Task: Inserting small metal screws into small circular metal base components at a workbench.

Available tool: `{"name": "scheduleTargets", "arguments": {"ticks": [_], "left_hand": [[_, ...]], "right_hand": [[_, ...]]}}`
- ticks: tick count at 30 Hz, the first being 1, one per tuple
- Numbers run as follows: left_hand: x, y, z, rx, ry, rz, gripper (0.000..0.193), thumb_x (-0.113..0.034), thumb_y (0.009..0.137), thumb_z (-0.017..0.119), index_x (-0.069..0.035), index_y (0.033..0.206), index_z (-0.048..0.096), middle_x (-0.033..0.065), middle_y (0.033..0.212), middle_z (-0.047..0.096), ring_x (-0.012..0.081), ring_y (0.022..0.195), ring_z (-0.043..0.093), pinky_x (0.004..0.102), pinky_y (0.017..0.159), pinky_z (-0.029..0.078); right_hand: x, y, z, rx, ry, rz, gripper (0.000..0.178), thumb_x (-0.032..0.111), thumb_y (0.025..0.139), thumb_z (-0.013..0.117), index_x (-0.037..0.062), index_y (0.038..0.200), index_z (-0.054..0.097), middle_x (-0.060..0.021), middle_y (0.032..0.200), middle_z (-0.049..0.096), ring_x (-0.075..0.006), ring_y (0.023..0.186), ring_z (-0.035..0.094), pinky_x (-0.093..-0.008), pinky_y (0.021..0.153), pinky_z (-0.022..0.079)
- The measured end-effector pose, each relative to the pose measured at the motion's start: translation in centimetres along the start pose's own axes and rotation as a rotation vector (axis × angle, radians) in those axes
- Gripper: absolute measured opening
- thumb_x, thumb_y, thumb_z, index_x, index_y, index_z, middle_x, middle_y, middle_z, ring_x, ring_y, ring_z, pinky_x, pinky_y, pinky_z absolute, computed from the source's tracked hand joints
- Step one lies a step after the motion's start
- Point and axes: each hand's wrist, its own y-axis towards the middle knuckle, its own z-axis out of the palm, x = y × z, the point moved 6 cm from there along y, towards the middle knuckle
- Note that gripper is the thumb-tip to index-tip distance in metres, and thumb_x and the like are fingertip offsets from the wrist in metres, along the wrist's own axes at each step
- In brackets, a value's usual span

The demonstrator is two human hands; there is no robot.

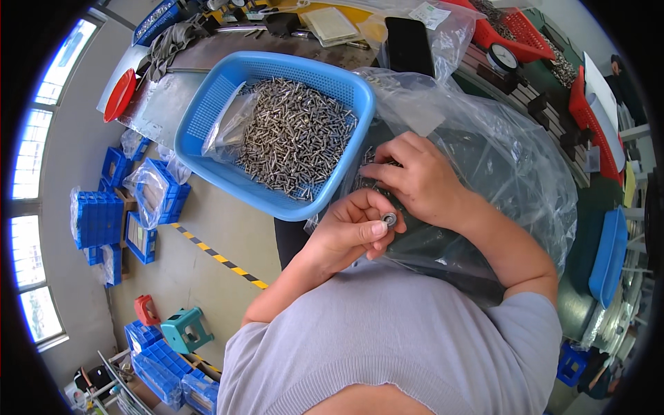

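Observation:
Between the thumb and fingers of my left hand (353,225) is a small round metal part with a hole in its end (389,219). My right hand (420,178) is just beyond it, fingers bent and drawn together over a small pile of metal pins (368,158) on the plastic sheet. Whatever those fingertips grip is too small and too covered to make out. Left of both hands stands a blue perforated basket (277,207), heaped with short metal pins (297,135). A clear plastic bag (232,128) lies inside it against the left wall.
Clear plastic sheeting (512,173) covers the bench to the right. A black phone (409,46) lies behind my hands. A dial gauge (502,58) and red baskets (519,34) are at the far right. Blue crates (100,218) and a teal stool (187,330) stand on the floor left.

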Motion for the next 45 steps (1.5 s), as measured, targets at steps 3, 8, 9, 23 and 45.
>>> {"name": "scheduleTargets", "arguments": {"ticks": [3, 8, 9, 23, 45], "left_hand": [[0.1, 0.0, 0.0, 0.008, 0.0, -0.02, 0.02, -0.011, 0.087, 0.066, -0.003, 0.101, 0.053, 0.0145, 0.093, 0.062, 0.0111, 0.063, 0.053, 0.0232, 0.054, 0.04], [0.2, -0.1, 0.0, 0.009, -0.002, -0.041, 0.021, -0.013, 0.087, 0.066, -0.003, 0.1, 0.053, 0.0117, 0.09, 0.062, 0.0107, 0.063, 0.052, 0.0228, 0.053, 0.039], [0.2, -0.2, -0.1, 0.024, -0.015, -0.051, 0.022, -0.014, 0.087, 0.067, -0.003, 0.1, 0.053, 0.0113, 0.09, 0.062, 0.0106, 0.062, 0.052, 0.0227, 0.053, 0.039], [0.4, -0.1, -0.1, 0.06, -0.021, -0.058, 0.025, -0.017, 0.085, 0.07, -0.005, 0.099, 0.052, 0.0147, 0.093, 0.061, 0.0103, 0.062, 0.05, 0.0229, 0.053, 0.036], [0.4, -0.4, -0.7, 0.079, -0.056, 0.02, 0.027, -0.019, 0.083, 0.072, -0.007, 0.097, 0.051, 0.0143, 0.093, 0.06, 0.0108, 0.058, 0.044, 0.0235, 0.049, 0.033]], "right_hand": [[0.1, -0.2, 0.6, 0.007, -0.072, -0.043, 0.019, 0.015, 0.071, 0.063, 0.0125, 0.088, 0.071, -0.0021, 0.09, 0.059, -0.0213, 0.089, 0.056, -0.0345, 0.076, 0.047], [0.0, -0.1, 0.4, 0.019, -0.05, -0.056, 0.014, 0.015, 0.071, 0.062, 0.0118, 0.082, 0.071, -0.0028, 0.089, 0.06, -0.0216, 0.089, 0.056, -0.035, 0.076, 0.047], [-0.1, -0.2, 0.4, 0.037, -0.038, -0.057, 0.016, 0.014, 0.067, 0.066, 0.0101, 0.082, 0.069, -0.0045, 0.089, 0.059, -0.0234, 0.087, 0.057, -0.0358, 0.075, 0.047], [0.0, -0.6, 1.1, 0.089, -0.015, -0.069, 0.016, 0.01, 0.062, 0.072, 0.0087, 0.076, 0.064, -0.0045, 0.079, 0.056, -0.0239, 0.077, 0.055, -0.0354, 0.066, 0.045], [0.7, -0.7, 1.2, 0.076, -0.103, -0.107, 0.009, 0.017, 0.07, 0.057, 0.0097, 0.065, 0.055, -0.0047, 0.069, 0.053, -0.0224, 0.073, 0.054, -0.0338, 0.063, 0.043]]}}
